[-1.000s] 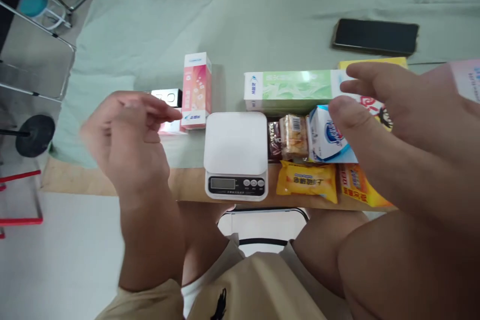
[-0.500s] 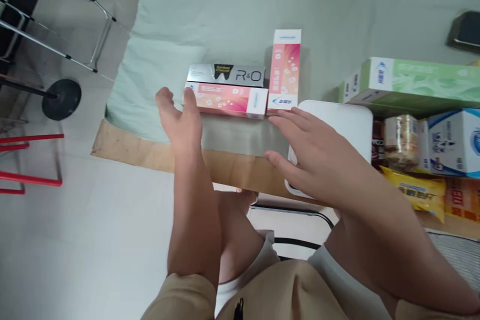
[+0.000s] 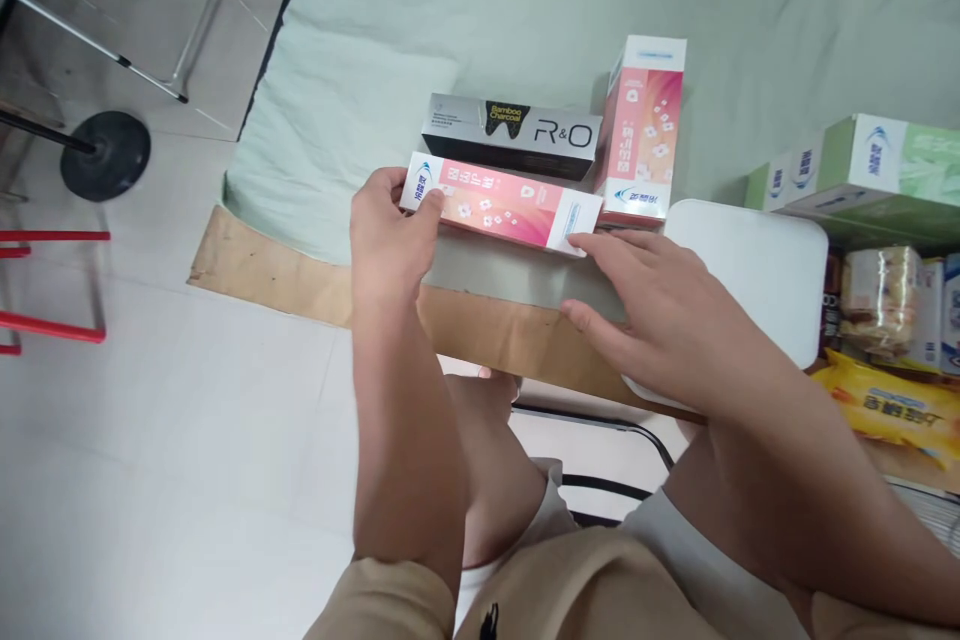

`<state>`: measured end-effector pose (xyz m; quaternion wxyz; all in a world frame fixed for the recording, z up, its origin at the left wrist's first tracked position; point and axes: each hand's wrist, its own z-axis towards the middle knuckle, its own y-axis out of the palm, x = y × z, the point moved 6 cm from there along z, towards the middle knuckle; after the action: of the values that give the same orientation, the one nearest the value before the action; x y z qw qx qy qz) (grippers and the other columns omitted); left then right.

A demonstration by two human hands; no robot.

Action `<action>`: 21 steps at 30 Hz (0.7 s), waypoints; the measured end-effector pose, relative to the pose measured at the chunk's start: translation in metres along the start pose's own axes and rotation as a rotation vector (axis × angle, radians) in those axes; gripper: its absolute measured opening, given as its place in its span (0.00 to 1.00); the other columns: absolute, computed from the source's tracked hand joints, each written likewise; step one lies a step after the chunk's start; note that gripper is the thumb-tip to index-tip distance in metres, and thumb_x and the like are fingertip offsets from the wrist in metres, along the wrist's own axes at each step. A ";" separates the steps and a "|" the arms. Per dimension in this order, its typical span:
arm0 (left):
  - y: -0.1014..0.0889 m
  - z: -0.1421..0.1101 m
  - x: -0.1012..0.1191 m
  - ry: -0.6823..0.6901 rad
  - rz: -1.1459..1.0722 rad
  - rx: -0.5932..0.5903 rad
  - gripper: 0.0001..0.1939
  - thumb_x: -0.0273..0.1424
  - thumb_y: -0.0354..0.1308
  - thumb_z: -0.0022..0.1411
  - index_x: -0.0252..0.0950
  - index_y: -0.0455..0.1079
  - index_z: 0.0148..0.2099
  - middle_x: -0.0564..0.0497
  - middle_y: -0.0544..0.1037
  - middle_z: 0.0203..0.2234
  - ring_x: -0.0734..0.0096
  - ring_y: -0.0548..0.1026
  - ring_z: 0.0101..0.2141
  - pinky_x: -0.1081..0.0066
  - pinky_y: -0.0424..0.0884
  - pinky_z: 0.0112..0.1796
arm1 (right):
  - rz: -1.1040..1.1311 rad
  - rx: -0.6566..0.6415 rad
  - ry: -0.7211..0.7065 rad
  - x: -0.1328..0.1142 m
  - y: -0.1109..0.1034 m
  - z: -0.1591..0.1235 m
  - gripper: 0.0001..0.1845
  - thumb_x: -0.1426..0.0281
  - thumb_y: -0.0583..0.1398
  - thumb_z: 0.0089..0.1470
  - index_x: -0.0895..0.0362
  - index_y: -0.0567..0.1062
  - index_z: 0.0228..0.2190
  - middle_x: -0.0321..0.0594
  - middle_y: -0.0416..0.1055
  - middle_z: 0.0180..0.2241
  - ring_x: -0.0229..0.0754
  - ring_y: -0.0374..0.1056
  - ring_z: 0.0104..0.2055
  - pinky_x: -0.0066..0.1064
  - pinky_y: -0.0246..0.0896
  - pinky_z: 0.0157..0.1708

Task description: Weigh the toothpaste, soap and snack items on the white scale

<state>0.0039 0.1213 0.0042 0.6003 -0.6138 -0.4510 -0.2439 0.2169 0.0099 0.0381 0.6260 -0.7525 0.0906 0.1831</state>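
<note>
A pink and white toothpaste box (image 3: 501,205) lies near the table's front edge, angled slightly, its right end nearer me. My left hand (image 3: 396,228) grips its left end, thumb on the top face and fingers behind. At the right end, my right hand (image 3: 645,305) has its fingers apart, a fingertip touching the box's corner. Just behind lies a silver and black toothpaste box (image 3: 517,135) marked R&O and Bamboo Charcoal. To the right, a second pink toothpaste box (image 3: 646,130) points away from me, beyond my right fingers.
A white tray or lid (image 3: 757,270) is partly under my right hand. Right of it are a long green box (image 3: 870,165), a clear-wrapped pack (image 3: 881,295) and a yellow packet (image 3: 892,405). Pale green cloth (image 3: 525,0) covers the table, with a brown strip (image 3: 495,325) along its front edge.
My left hand has closed on the front pink box, which now sits tilted and slightly apart from the silver one. My right hand has come to its right end. The view has shifted left.
</note>
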 end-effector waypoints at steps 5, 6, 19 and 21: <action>-0.015 -0.009 0.006 -0.018 -0.097 0.114 0.07 0.22 0.65 0.59 0.37 0.74 0.39 0.51 0.79 0.35 0.69 0.75 0.33 0.66 0.72 0.38 | 0.133 0.073 -0.025 -0.007 -0.010 -0.003 0.32 0.58 0.52 0.64 0.63 0.74 0.61 0.56 0.79 0.57 0.62 0.75 0.59 0.56 0.75 0.53; -0.019 -0.012 0.010 0.012 -0.157 0.155 0.05 0.23 0.65 0.59 0.36 0.74 0.38 0.52 0.78 0.32 0.70 0.73 0.32 0.67 0.71 0.37 | 0.151 0.113 -0.035 -0.008 -0.017 -0.007 0.30 0.58 0.53 0.64 0.62 0.75 0.60 0.55 0.79 0.56 0.61 0.76 0.58 0.55 0.75 0.52; 0.079 -0.102 0.070 0.068 -0.288 -0.589 0.17 0.34 0.66 0.58 0.41 0.57 0.31 0.55 0.68 0.24 0.70 0.73 0.28 0.71 0.74 0.28 | -0.049 0.394 0.572 0.081 -0.110 -0.081 0.25 0.48 0.55 0.59 0.47 0.80 0.48 0.45 0.77 0.32 0.53 0.75 0.34 0.51 0.65 0.39; 0.088 -0.108 0.070 0.063 -0.145 -0.661 0.18 0.34 0.67 0.57 0.41 0.57 0.31 0.56 0.68 0.24 0.70 0.72 0.27 0.71 0.74 0.28 | -0.130 0.328 0.575 0.092 -0.110 -0.087 0.25 0.47 0.54 0.58 0.47 0.79 0.46 0.45 0.76 0.31 0.55 0.75 0.36 0.49 0.64 0.38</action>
<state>0.1377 0.0478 0.0345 0.3635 -0.7337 -0.3714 -0.4378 0.3552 -0.0443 0.1150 0.6980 -0.6668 0.2437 -0.0938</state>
